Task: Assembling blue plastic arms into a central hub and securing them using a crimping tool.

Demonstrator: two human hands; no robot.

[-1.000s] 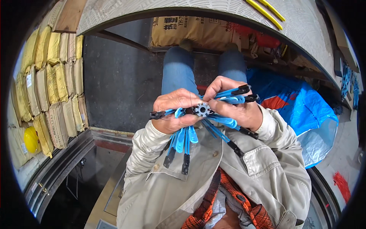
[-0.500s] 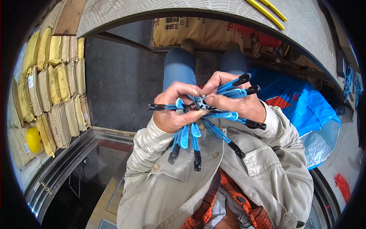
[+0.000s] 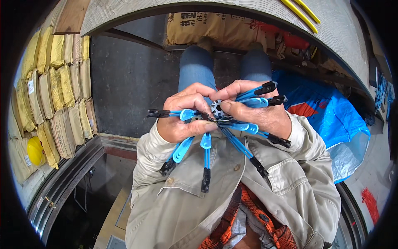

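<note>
Both my hands are in front of my chest, working on a small grey notched hub (image 3: pixel 214 109) with blue arms (image 3: pixel 206 142) spreading from it. Each arm ends in a black tip (image 3: pixel 206 181). Thumb and fingers of my right hand (image 3: pixel 267 118) are closed on the hub's right side, with a few arms passing over that hand. My left hand (image 3: pixel 180 114) pinches a small dark piece at the hub's lower left; the piece is mostly covered by the fingertips. One arm crosses the left hand's back, its black tip pointing left. Other arms hang down toward my jacket.
A pale textured tabletop (image 3: pixel 232 5) curves across the far side, bearing yellow strips (image 3: pixel 300 16). Stacked yellow and tan sacks (image 3: pixel 62 89) stand at left, with a yellow helmet (image 3: pixel 36 151). A blue plastic bag (image 3: pixel 331 112) lies at right, near red strands (image 3: pixel 370 203).
The left fingertips have shifted slightly down at the hub. The blue arms near the left hand have swung left and spread apart. The right hand keeps its hold.
</note>
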